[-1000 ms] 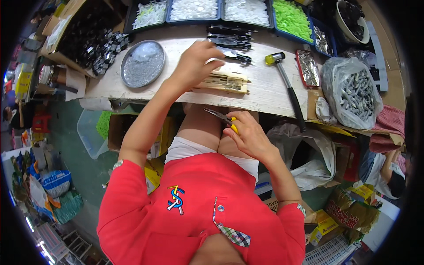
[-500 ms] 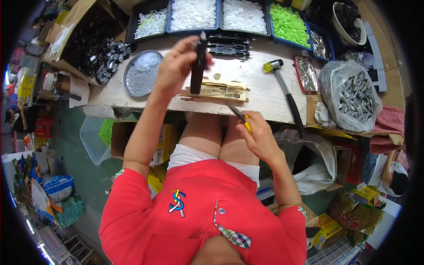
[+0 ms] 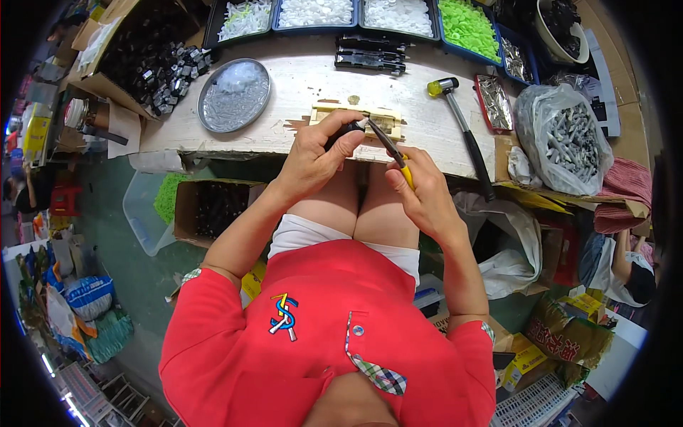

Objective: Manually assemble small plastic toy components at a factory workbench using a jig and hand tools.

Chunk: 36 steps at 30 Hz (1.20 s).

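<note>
My left hand [image 3: 320, 153] is closed around a dark, elongated part [image 3: 344, 134] with a pale tip, most of it hidden by the fingers. Gripped in my right hand [image 3: 425, 188] is a pair of pliers [image 3: 390, 146] with yellow handles and long dark jaws. Their jaw tips meet or nearly meet the pale end of the part; whether they grip it I cannot tell. Both hands are at the table's front edge, just before a cream-coloured fixture [image 3: 388, 122], which my left hand partly covers. Several similar black parts [image 3: 371, 55] lie stacked behind it.
A round metal dish [image 3: 235, 114] with clear material sits left, near a box of black pieces [image 3: 160, 89]. On the right lie a hammer [image 3: 466, 135], a red tray of metal pins [image 3: 493, 103] and a bag of grey parts [image 3: 569, 153]. Bins [image 3: 395, 34] line the back.
My left hand has lowered the dark part from above the table to its front edge and tilted it. My right hand has raised the pliers, so their tips now reach the part's end.
</note>
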{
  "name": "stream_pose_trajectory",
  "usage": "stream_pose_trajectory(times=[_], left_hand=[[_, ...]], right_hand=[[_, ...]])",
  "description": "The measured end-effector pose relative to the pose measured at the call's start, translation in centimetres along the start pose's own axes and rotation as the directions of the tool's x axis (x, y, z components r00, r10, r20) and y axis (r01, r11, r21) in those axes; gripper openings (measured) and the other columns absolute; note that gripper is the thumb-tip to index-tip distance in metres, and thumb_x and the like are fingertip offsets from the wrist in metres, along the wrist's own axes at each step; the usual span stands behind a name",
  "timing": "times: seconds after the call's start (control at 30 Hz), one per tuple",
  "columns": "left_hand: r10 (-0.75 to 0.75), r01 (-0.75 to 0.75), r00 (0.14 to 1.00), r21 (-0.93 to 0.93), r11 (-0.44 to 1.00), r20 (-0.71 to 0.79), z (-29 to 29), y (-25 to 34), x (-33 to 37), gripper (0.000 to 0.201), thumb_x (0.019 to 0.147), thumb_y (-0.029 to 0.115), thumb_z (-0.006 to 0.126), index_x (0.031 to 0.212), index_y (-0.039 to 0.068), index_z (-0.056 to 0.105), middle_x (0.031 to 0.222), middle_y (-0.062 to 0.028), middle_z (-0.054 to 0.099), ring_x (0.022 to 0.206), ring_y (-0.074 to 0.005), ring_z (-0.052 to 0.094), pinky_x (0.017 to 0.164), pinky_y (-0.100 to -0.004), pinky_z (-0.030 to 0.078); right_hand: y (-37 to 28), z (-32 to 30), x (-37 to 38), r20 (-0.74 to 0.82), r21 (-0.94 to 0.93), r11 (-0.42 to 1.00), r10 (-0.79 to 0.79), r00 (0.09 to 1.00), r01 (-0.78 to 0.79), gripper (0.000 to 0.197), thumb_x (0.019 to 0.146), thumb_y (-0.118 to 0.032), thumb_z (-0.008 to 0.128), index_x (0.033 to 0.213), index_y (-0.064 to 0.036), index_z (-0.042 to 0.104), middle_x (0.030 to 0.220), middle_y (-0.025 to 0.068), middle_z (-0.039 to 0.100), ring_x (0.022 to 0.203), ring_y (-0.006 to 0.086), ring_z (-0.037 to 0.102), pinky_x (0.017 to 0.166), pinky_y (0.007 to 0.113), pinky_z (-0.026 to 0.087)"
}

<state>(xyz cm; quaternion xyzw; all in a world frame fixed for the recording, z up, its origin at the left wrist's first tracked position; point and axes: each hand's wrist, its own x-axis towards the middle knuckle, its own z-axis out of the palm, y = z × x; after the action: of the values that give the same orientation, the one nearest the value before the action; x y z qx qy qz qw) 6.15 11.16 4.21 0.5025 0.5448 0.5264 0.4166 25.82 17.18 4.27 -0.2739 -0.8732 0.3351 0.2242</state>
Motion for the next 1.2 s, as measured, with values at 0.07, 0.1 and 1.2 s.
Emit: stream_pose_trajectory(times=[0.07, 0.1, 1.2], left_hand=[[0.053, -0.052, 0.999, 0.046, 0.998, -0.009, 0.2, 0.2, -0.2, 0.028, 0.087, 0.019, 0.057, 0.108, 0.000, 0.055, 0.078, -0.0054, 0.061, 0.068, -0.0093, 0.056, 0.061, -0.0223, 0.046], [0.106, -0.104, 0.994, 0.093, 0.990, -0.017, 0.3, 0.2, -0.4, 0.029, 0.086, 0.018, 0.058, 0.108, -0.001, 0.056, 0.084, -0.0084, 0.064, 0.073, -0.0122, 0.059, 0.066, -0.0243, 0.047], [-0.558, 0.547, 0.823, 0.418, 0.726, -0.107, -10.5, -4.8, -9.1, 0.038, 0.080, 0.024, 0.064, 0.109, 0.000, 0.058, 0.085, -0.0111, 0.065, 0.076, -0.0125, 0.058, 0.066, -0.0277, 0.047]], right_hand=[[-0.3, 0.0, -0.1, -0.001, 0.005, 1.000, 0.008, 1.000, -0.008, 0.024, 0.086, -0.017, 0.053, 0.087, 0.0068, 0.055, 0.103, 0.0198, 0.053, 0.092, 0.0341, 0.050, 0.080, 0.038, 0.041], [-0.4, 0.1, -0.1, -0.002, 0.010, 1.000, 0.013, 1.000, -0.013, 0.024, 0.086, -0.018, 0.054, 0.086, 0.0067, 0.055, 0.103, 0.0198, 0.053, 0.092, 0.0341, 0.050, 0.080, 0.038, 0.041], [1.5, 3.5, -0.6, 0.204, 0.010, 0.991, -0.136, 0.969, 0.137, 0.020, 0.080, -0.014, 0.060, 0.081, 0.0050, 0.055, 0.107, 0.0170, 0.053, 0.094, 0.0331, 0.050, 0.084, 0.038, 0.041]])
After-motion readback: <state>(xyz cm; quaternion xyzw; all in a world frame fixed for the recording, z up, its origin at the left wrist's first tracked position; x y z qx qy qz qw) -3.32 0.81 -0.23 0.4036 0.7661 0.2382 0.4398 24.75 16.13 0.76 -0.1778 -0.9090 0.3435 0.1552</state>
